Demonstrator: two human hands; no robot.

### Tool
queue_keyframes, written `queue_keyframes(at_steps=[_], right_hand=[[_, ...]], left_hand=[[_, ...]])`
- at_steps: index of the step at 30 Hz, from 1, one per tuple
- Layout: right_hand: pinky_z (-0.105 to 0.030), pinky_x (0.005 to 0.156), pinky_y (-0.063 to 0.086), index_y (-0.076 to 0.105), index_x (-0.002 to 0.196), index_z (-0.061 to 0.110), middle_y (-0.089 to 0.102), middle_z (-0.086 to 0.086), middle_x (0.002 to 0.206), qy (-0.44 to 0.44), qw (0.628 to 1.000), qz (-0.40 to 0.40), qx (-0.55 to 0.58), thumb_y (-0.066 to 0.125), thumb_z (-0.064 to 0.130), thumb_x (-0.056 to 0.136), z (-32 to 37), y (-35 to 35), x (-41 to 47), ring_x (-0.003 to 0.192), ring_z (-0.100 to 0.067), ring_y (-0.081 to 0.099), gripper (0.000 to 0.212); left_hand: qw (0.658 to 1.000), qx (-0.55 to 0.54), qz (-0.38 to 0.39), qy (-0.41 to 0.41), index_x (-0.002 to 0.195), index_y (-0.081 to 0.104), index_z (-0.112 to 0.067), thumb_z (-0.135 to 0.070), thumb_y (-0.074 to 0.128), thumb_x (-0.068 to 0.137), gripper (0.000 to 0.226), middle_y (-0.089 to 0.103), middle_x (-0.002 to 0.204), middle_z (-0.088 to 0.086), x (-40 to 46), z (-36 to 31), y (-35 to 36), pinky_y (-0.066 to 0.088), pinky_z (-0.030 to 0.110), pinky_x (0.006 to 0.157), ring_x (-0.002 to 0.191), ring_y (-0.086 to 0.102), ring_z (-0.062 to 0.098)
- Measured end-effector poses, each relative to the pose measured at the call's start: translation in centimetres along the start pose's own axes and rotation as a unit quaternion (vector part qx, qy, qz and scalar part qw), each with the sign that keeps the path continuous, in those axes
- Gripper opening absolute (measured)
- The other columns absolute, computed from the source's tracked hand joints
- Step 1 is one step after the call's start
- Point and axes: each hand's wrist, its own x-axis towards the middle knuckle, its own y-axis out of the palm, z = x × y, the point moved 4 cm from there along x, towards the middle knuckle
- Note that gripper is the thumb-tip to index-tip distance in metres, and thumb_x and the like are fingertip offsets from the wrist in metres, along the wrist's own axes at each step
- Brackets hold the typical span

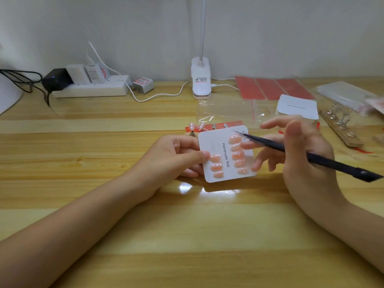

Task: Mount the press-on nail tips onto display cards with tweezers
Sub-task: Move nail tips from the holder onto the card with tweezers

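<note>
My left hand [176,156] pinches the left edge of a white display card [225,173] printed "Handmade Nail", lifted just above the wooden table. Several pink nail tips [216,167] sit on the card in two columns. My right hand [299,150] holds black tweezers [311,156] between thumb and palm. Its fingers are spread, and their tips touch the card's right edge. The tweezers' point [236,132] hovers over the card's top right corner with nothing in it. Two more pink tips [196,126] stand on small holders behind the card.
A stack of blank cards [297,107] and red adhesive strips [274,88] lie at the back right on clear bags [226,110]. A wooden bar with metal nail stands [338,127] is at the far right. A clip lamp [201,80] and power strip [91,88] line the wall.
</note>
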Motion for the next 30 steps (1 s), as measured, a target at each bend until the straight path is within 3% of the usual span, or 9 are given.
queue_keyframes(at_steps=[2, 4, 6, 8, 10, 18, 24, 30], right_hand=[[-0.010, 0.048, 0.040, 0.058, 0.085, 0.025, 0.070, 0.008, 0.068, -0.039, 0.998, 0.032, -0.030, 0.032, 0.052, 0.088, 0.2, 0.3, -0.4, 0.046, -0.006, 0.059, 0.038], [-0.008, 0.056, 0.042, 0.060, 0.082, 0.022, 0.067, 0.005, 0.063, -0.098, 0.989, 0.063, -0.091, 0.039, 0.042, 0.093, 0.4, 0.7, -0.7, 0.054, -0.003, 0.061, 0.031], [-0.017, 0.063, 0.049, 0.064, 0.082, 0.015, 0.068, 0.002, 0.070, -0.158, 0.967, 0.073, -0.183, 0.051, 0.030, 0.091, 0.5, 1.2, -0.7, 0.066, -0.005, 0.064, 0.022], [-0.032, 0.069, 0.051, 0.066, 0.081, 0.005, 0.070, -0.003, 0.077, -0.213, 0.939, 0.080, -0.258, 0.056, 0.028, 0.087, 0.5, 1.7, -0.9, 0.074, -0.015, 0.067, 0.026], [-0.030, 0.074, 0.045, 0.066, 0.079, 0.005, 0.070, -0.002, 0.078, -0.251, 0.918, 0.086, -0.296, 0.055, 0.029, 0.089, 0.5, 2.0, -1.0, 0.076, -0.016, 0.065, 0.029], [-0.030, 0.071, 0.039, 0.071, 0.080, 0.008, 0.068, 0.002, 0.078, -0.291, 0.893, 0.094, -0.330, 0.060, 0.024, 0.087, 0.6, 2.1, -1.2, 0.077, -0.008, 0.058, 0.021], [-0.034, 0.070, 0.040, 0.071, 0.083, 0.011, 0.071, 0.004, 0.079, -0.374, 0.814, 0.136, -0.423, 0.058, 0.021, 0.089, 1.0, 2.7, -1.7, 0.081, -0.020, 0.065, 0.017], [-0.036, 0.078, 0.046, 0.070, 0.088, 0.010, 0.069, -0.001, 0.084, -0.377, 0.790, 0.198, -0.441, 0.054, 0.018, 0.093, 1.0, 3.1, -2.1, 0.086, -0.022, 0.063, 0.019]], left_hand=[[1.000, -0.001, -0.001, 0.000, 0.083, 0.069, -0.011, -0.007, 0.061, 0.084, 0.009, 0.073, 0.072, 0.001, 0.0, 0.0, 0.0, 0.048, 0.012, 0.052, 0.061, 0.067, 0.006], [1.000, 0.001, -0.003, -0.001, 0.081, 0.069, -0.012, -0.007, 0.061, 0.084, 0.009, 0.073, 0.071, 0.001, 0.0, 0.0, 0.0, 0.048, 0.012, 0.052, 0.061, 0.067, 0.007], [1.000, 0.003, -0.003, -0.002, 0.082, 0.068, -0.011, -0.007, 0.061, 0.084, 0.009, 0.073, 0.072, 0.001, 0.0, 0.0, 0.0, 0.048, 0.012, 0.052, 0.062, 0.068, 0.007], [1.000, 0.005, -0.002, -0.001, 0.082, 0.068, -0.010, -0.007, 0.061, 0.084, 0.008, 0.073, 0.072, 0.002, 0.0, -0.1, 0.1, 0.048, 0.013, 0.052, 0.064, 0.069, 0.008], [1.000, 0.007, -0.003, -0.001, 0.082, 0.068, -0.010, -0.006, 0.061, 0.084, 0.008, 0.073, 0.072, 0.003, 0.0, 0.0, 0.1, 0.048, 0.013, 0.052, 0.065, 0.069, 0.009], [1.000, -0.003, 0.013, 0.005, 0.081, 0.068, -0.014, -0.005, 0.060, 0.084, 0.013, 0.073, 0.073, 0.001, -0.1, -0.2, 0.0, 0.048, 0.012, 0.054, 0.064, 0.067, 0.006], [1.000, 0.016, 0.022, 0.012, 0.083, 0.069, -0.014, -0.006, 0.060, 0.085, 0.012, 0.072, 0.073, 0.000, -0.2, -0.1, 0.1, 0.049, 0.012, 0.056, 0.066, 0.067, 0.005], [0.999, 0.012, 0.029, 0.012, 0.086, 0.070, -0.011, -0.005, 0.059, 0.085, 0.012, 0.073, 0.079, 0.003, -0.2, 0.1, 0.0, 0.052, 0.015, 0.062, 0.071, 0.068, 0.008]])
